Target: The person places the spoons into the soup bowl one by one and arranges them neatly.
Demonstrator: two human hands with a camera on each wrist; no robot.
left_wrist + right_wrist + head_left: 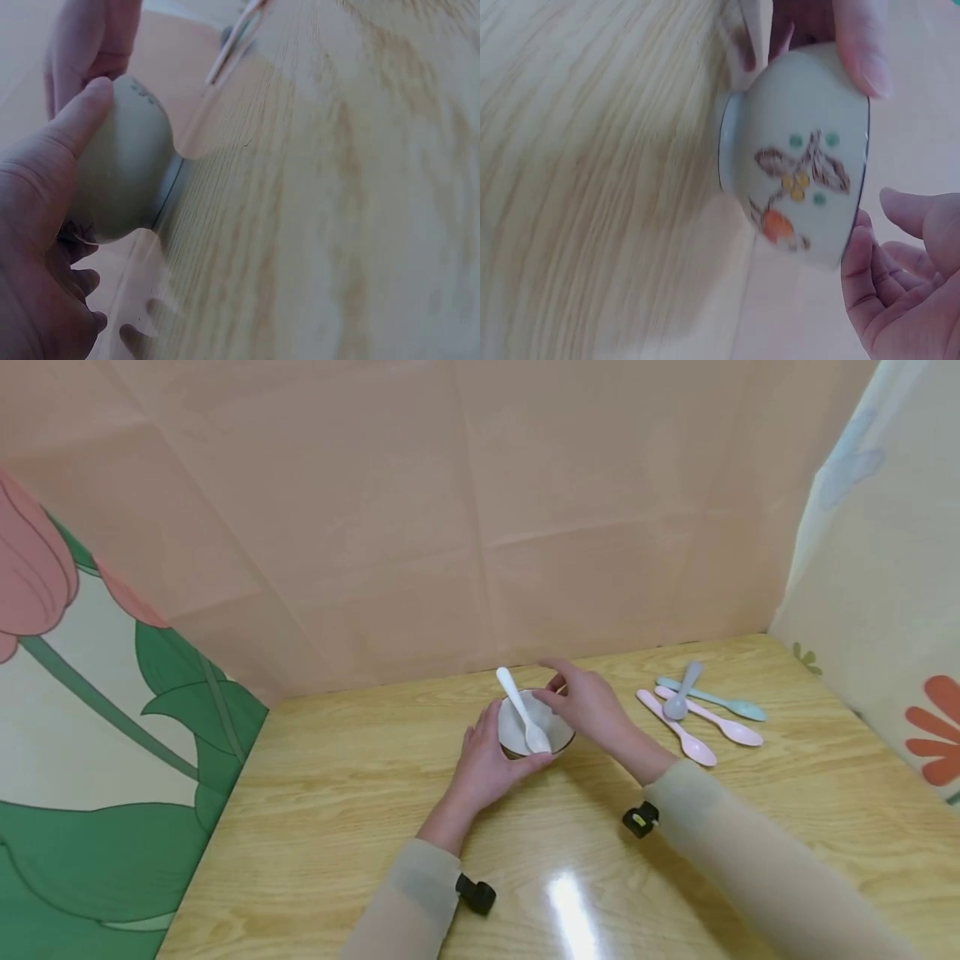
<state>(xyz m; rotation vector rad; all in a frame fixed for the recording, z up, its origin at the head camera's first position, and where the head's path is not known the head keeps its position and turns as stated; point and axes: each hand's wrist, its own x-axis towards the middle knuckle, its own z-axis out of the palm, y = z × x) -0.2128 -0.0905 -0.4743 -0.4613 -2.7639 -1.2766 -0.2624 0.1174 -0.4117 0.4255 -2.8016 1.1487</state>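
Bowl (534, 729), small, white, glazed with a painted fruit motif, sits mid-worktop (337, 793) with a white spoon (522, 710) leaning inside, handle pointing far-left. Left hand (487, 768) cups the near-left wall with thumb curled on the rim; right hand (588, 702) is at the far-right rim, fingers bent over it, thumb tip on the rim in the right wrist view. Likely light, stiff, slick and breakable: best held 2-handed at opposite walls, since the loose spoon could slide out; 4 more spoons (701, 714) lie to the right.
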